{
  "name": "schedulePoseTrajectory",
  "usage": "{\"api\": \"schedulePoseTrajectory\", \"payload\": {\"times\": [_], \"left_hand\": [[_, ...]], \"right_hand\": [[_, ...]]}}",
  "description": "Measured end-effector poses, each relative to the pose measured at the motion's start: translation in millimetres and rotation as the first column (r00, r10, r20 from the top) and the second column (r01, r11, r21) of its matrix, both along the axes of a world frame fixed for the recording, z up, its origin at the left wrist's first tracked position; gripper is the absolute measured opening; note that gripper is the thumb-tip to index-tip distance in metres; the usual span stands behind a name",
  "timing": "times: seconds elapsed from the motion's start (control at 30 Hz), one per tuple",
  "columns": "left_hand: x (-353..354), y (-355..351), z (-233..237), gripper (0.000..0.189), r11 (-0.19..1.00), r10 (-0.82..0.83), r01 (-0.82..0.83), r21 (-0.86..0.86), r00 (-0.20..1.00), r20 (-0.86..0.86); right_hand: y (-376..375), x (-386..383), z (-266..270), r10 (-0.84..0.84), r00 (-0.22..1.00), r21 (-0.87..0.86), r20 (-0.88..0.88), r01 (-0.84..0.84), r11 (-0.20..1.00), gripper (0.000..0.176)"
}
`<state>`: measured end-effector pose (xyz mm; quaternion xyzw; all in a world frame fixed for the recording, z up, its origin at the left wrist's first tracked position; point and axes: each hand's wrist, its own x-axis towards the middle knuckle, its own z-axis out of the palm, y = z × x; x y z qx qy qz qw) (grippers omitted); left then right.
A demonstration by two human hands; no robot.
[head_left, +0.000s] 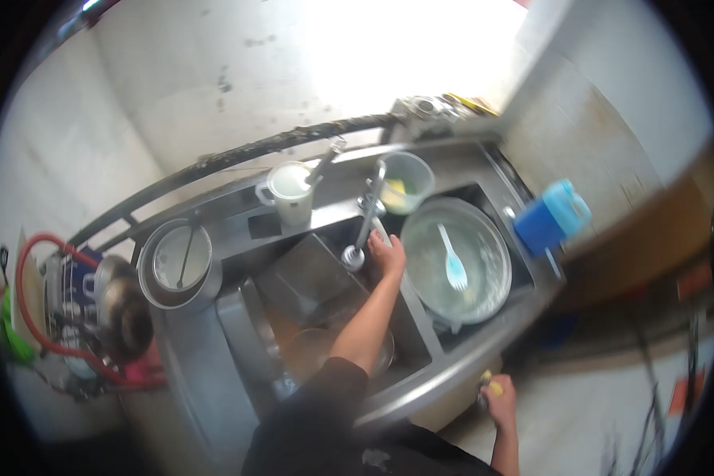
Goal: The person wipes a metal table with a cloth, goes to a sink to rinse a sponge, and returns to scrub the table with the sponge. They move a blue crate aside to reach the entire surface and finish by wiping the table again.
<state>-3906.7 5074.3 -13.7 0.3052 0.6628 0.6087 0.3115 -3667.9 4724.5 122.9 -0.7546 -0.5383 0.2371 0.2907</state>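
Observation:
My left hand (386, 254) reaches over the sink to the metal faucet (366, 208), its fingers around a pale handle (381, 231) at the faucet's base. The faucet's spout end points down over the left basin (404, 337), where a metal container (303, 278) lies tilted. Lower right, outside the sink's front edge, my right hand (500, 401) is closed on a small yellow sponge (496, 388) with something dark beside it. A large bowl of cloudy water (420, 278) sits in the right basin, with a pale blue slotted spoon (454, 268) in it.
Behind the sink stand a white pitcher (291, 193) and a clear tub (407, 182) with something yellow inside. Nested pots (155, 274) are at the left, near a red hose (28, 313). A blue jug (537, 228) stands at the right edge.

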Motion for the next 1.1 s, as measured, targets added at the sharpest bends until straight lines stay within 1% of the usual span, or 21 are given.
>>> {"api": "schedulePoseTrajectory", "payload": {"times": [0.07, 0.13, 0.27, 0.3, 0.33, 0.37, 0.4, 0.43, 0.47, 0.53, 0.6, 0.67, 0.73, 0.8, 0.83, 0.87, 0.93, 0.97, 1.0, 1.07, 1.1], "left_hand": [[11.9, 53.4, -15.8, 0.068, 0.978, 0.206, -0.207, 0.012, 0.965, -0.162], [16.0, 92.3, -16.6, 0.081, 0.975, 0.219, -0.214, 0.062, 0.97, -0.101], [36.5, 142.2, -51.0, 0.063, 0.878, 0.466, -0.476, -0.055, 0.875, -0.127], [33.3, 146.7, -54.1, 0.047, 0.845, 0.534, -0.529, -0.076, 0.841, 0.085], [30.2, 147.3, -59.0, 0.039, 0.832, 0.555, -0.555, -0.02, 0.829, 0.075], [16.2, 131.9, -44.1, 0.037, 0.943, 0.332, -0.304, -0.133, 0.851, 0.407], [-2.8, 113.7, -27.5, 0.036, 0.991, 0.109, -0.018, -0.135, 0.7, 0.706], [-17.8, 101.3, -44.5, 0.038, 0.997, -0.079, 0.058, 0.058, 0.504, 0.86], [-30.3, 81.4, -63.9, 0.04, 0.963, -0.269, 0.083, 0.256, 0.263, 0.927], [-60.8, 32.5, -87.1, 0.043, 0.939, -0.314, -0.115, 0.324, 0.095, 0.945], [-87.7, -16.8, -76.8, 0.04, 0.922, -0.323, -0.248, 0.297, -0.071, 0.944], [-92.3, -40.8, -67.9, 0.04, 0.929, -0.306, -0.193, 0.315, 0.075, 0.949], [-92.4, -63.8, -36.8, 0.037, 0.928, -0.298, -0.177, 0.328, 0.177, 0.938], [-94.0, -67.8, -28.9, 0.031, 0.962, -0.03, -0.214, 0.17, 0.535, 0.844], [-93.2, -69.7, -30.2, 0.03, 0.961, 0.121, -0.251, 0.117, 0.761, 0.637], [-92.1, -77.1, -34.1, 0.03, 0.961, 0.128, -0.254, 0.11, 0.761, 0.636], [-90.9, -85.3, -42.6, 0.04, 0.985, 0.168, -0.166, -0.041, 0.984, 0.054], [-87.9, -88.0, -65.6, 0.049, 0.991, 0.127, -0.132, -0.024, 0.982, -0.143], [-85.1, -87.5, -59.7, 0.049, 0.992, 0.118, -0.123, -0.03, 0.983, -0.144], [-75.5, -86.9, -43.3, 0.051, 0.973, 0.216, -0.229, -0.009, 0.93, -0.298], [-73.4, -87.6, -31.0, 0.047, 0.972, 0.223, -0.234, 0.019, 0.897, -0.381]], "right_hand": [[37.1, 2.9, 0.2, 0.027, 0.989, -0.063, -0.145, -0.037, 0.997, 0.027], [62.4, 7.1, -4.7, 0.127, 0.973, -0.047, -0.191, -0.138, 0.989, 0.025], [116.9, 6.5, -6.8, 0.206, 0.954, -0.165, -0.22, -0.244, 0.956, 0.023], [132.3, 7.3, -11.8, 0.242, 0.949, -0.181, -0.2, -0.279, 0.943, 0.023], [150.7, 6.5, -17.8, 0.271, 0.94, -0.188, -0.209, -0.31, 0.932, 0.023], [167.5, 3.4, -21.4, 0.336, 0.915, -0.159, -0.224, -0.374, 0.914, 0.024], [185.8, -1.9, -26.9, 0.4, 0.884, -0.125, -0.241, -0.437, 0.891, 0.025], [207.1, -7.9, -39.6, 0.41, 0.856, -0.127, -0.314, -0.465, 0.876, 0.025], [224.2, -16.7, -53.0, 0.408, 0.828, -0.139, -0.384, -0.489, 0.861, 0.026], [265.2, -52.9, -73.5, 0.491, 0.727, -0.075, -0.48, -0.592, 0.803, 0.025], [290.2, -109.4, -77.9, 0.172, 0.629, -0.234, -0.758, -0.508, 0.829, 0.024], [323.2, -141.5, -121.0, -0.104, 0.362, -0.34, -0.926, -0.683, 0.647, 0.026], [339.8, -175.1, -170.0, -0.371, 0.218, -0.398, -0.903, -0.751, 0.527, 0.029], [337.6, -209.5, -175.2, -0.372, 0.176, -0.371, -0.911, -0.743, 0.556, 0.03], [329.2, -221.9, -176.5, -0.385, 0.148, -0.368, -0.911, -0.715, 0.594, 0.032], [320.9, -230.3, -170.1, -0.391, 0.149, -0.372, -0.908, -0.717, 0.59, 0.032], [314.9, -244.0, -151.9, -0.401, 0.103, -0.319, -0.91, -0.792, 0.52, 0.033], [315.5, -248.6, -168.9, -0.312, 0.153, -0.321, -0.938, -0.722, 0.613, 0.037], [319.7, -251.3, -176.4, -0.318, 0.15, -0.325, -0.936, -0.717, 0.617, 0.037], [337.1, -256.5, -186.6, -0.484, -0.052, -0.277, -0.874, -0.764, 0.582, 0.043], [339.8, -259.3, -183.8, -0.435, -0.128, -0.154, -0.891, -0.817, 0.555, 0.049]]}}
